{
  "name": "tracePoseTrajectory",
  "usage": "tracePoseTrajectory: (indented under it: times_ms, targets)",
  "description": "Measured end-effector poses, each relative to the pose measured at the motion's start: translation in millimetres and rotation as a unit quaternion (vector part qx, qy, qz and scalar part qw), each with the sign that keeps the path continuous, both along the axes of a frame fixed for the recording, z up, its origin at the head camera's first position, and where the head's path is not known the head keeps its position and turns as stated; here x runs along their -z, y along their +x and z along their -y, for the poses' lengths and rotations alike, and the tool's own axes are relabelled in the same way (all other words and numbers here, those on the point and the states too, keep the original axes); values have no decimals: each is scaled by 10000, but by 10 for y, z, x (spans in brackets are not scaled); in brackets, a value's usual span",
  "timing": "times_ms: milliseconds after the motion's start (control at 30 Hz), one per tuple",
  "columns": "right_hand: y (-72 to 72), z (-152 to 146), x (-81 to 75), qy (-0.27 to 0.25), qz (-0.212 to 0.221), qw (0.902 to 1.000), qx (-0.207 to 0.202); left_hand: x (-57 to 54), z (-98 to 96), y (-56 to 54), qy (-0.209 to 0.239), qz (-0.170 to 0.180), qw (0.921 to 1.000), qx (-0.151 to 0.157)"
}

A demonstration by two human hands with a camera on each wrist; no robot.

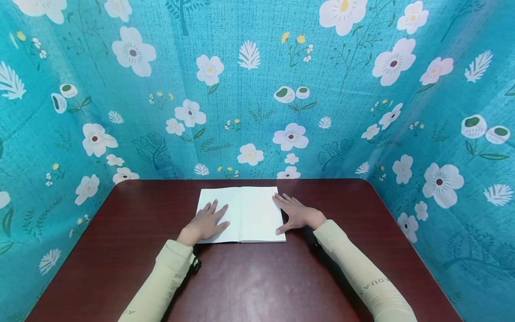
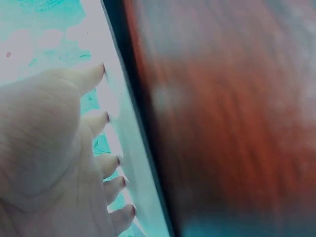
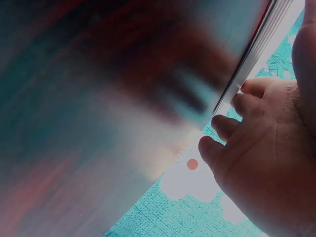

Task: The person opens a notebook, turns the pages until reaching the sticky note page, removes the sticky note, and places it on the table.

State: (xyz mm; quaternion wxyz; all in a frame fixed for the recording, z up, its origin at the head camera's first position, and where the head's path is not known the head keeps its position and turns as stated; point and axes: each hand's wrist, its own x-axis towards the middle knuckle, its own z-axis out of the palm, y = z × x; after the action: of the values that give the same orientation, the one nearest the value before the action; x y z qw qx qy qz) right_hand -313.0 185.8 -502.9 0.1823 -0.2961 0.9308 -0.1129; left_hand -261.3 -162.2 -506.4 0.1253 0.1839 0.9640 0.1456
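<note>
An open book with blank white pages (image 1: 259,214) lies flat near the far side of the table. My left hand (image 1: 207,221) rests on its left page with fingers spread. At the right edge of the book is my right hand (image 1: 295,212), its fingertips on the page's upper right side and its thumb near the lower right corner. In the left wrist view, the left fingertips (image 2: 114,160) touch the page. The right wrist view has the right hand (image 3: 266,128) with fingers at the book's page edges (image 3: 252,59).
The dark reddish-brown table (image 1: 257,281) has a glossy surface. Behind it and on both sides hangs a turquoise curtain (image 1: 241,89) with white flowers. Light sleeves cover both forearms, and a small black device (image 1: 195,264) sits under the left wrist.
</note>
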Motion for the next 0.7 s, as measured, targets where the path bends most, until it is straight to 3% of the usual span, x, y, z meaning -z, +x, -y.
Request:
tracePoseTrajectory:
  times_ms: [267,367,467,700]
  targets:
    - [10,-1,-17,-74,151,9999,-5,-16,-51,4,-77,75,9998,-185]
    - [8,1,-10,-99,207,9997,-20,65,-44,-29,7,102,9996,-257]
    - [7,4,2,-80,275,9996,-32,70,-49,-31,80,86,9996,-261]
    - [-3,15,3,65,321,9995,-45,-42,-79,25,-11,-3,9996,-291]
